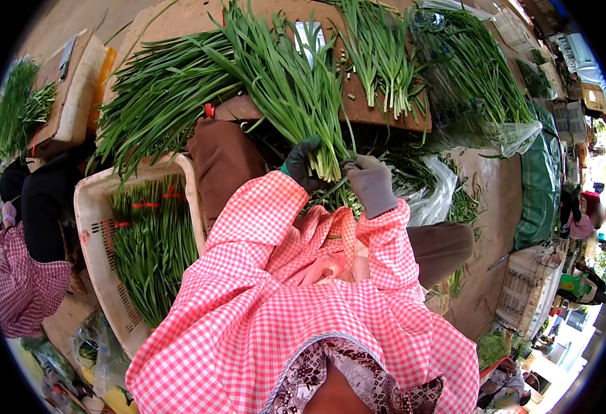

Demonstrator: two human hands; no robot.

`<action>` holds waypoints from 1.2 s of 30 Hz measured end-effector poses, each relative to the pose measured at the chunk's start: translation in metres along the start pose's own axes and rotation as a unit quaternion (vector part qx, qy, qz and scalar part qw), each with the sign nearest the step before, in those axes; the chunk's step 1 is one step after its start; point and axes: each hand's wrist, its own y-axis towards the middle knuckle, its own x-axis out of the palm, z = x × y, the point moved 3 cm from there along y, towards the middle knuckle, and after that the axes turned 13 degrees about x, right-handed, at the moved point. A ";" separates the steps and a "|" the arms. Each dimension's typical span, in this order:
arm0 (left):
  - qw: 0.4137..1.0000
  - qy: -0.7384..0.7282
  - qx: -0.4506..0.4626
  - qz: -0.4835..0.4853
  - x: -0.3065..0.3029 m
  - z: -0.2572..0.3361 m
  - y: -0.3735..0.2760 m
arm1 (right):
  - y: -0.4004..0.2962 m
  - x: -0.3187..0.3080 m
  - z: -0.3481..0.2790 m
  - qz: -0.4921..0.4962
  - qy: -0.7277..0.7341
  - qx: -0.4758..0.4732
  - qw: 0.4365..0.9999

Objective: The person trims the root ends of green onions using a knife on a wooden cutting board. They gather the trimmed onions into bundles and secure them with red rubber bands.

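My left hand [305, 163], in a dark green glove, is closed round the pale stem ends of a bunch of flat-leaved greens, like garlic chives [303, 98]. The leaves fan away over the board. At the right side of those stem ends is my right hand [369, 178] in a grey glove, its fingertips pinched at a thin stalk. A loose pile of the same greens [173, 83] lies to the left on the board, and small bunches [385, 67] lie to the right with cut stem bits beside them.
A white plastic crate [83, 207] at my left holds greens tied with red bands. Clear plastic film [437, 191] and loose leaves lie by my right knee. More greens in plastic [484, 77] are at the upper right. A co-worker in a checked garment [23, 284] sits at far left.
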 end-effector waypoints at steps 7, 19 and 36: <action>1.000 0.020 -0.014 -0.019 0.002 -0.009 0.000 | 0.005 0.006 0.008 -0.017 0.164 0.125 0.978; 0.999 -0.040 0.008 0.004 -0.015 0.001 0.000 | -0.001 -0.021 -0.006 -0.044 0.509 0.224 0.830; 0.992 0.096 -0.018 0.074 -0.012 0.001 0.001 | -0.002 0.010 -0.026 -0.047 0.050 0.112 0.991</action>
